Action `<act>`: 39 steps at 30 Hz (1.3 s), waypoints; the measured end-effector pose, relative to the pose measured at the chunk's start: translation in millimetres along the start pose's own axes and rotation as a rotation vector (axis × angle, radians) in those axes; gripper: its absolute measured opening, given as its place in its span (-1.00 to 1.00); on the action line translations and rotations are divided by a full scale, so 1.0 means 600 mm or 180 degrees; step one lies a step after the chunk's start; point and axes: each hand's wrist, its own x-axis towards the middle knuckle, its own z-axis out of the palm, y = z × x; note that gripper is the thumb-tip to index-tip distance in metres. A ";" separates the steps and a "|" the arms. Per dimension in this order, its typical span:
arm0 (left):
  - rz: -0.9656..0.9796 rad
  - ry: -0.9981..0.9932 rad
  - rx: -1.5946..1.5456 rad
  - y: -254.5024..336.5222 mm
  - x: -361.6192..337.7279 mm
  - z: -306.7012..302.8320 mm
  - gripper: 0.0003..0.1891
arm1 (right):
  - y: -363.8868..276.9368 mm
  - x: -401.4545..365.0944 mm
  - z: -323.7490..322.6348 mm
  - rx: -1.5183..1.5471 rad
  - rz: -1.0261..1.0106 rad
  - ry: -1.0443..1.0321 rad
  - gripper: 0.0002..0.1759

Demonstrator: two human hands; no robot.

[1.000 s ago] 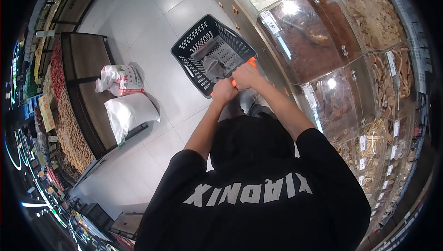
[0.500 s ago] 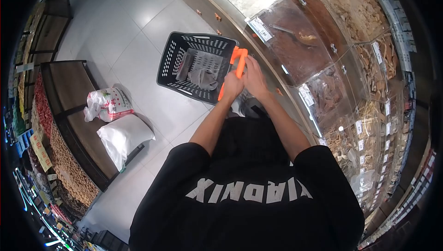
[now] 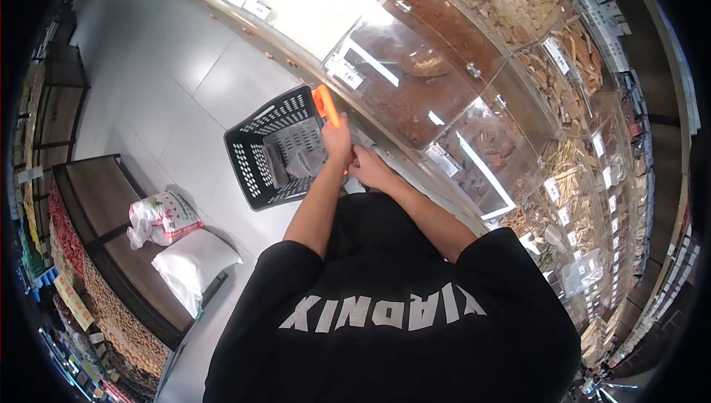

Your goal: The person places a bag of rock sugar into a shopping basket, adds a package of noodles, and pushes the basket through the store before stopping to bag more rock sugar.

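Note:
A black perforated shopping basket [image 3: 255, 133] with an orange handle [image 3: 326, 105] is in front of me, left of the bulk-food bins. Inside it lie grey, see-through items [image 3: 305, 160] that I cannot make out exactly. My left hand [image 3: 338, 141] is closed around the handle below its upper end. Close beside it, lower and to the right, my right hand [image 3: 370, 168] has its fingers bent at the handle's lower part, where a bit of orange shows. The right fingertips are partly hidden.
Clear-lidded bins of brown powder [image 3: 422, 99] and dried goods [image 3: 570, 188] line the right side, with price labels [image 3: 443, 159]. At left, a white sack [image 3: 194, 262] and a printed bag [image 3: 167, 218] rest by a dark wooden display [image 3: 111, 203]. Grey tiles [image 3: 159, 77] cover the floor.
My left hand has gone from the handle's lower part to its upper part; my right hand has dropped from the upper end to the lower part. The basket appears further left and turned.

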 end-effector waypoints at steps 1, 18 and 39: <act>-0.0015 -0.0035 -0.0499 -0.002 0.006 0.008 -0.60 | 0.004 0.005 -0.009 -0.0264 -0.0154 0.0026 -0.68; 0.0382 0.0296 -0.1223 0.036 -0.053 0.025 -0.75 | 0.004 0.096 -0.072 -0.2068 -0.1089 0.0671 -0.24; -0.0380 -0.1261 -0.0009 -0.021 -0.101 -0.089 -0.70 | 0.007 0.087 -0.044 -0.1993 -0.1244 -0.0281 -0.58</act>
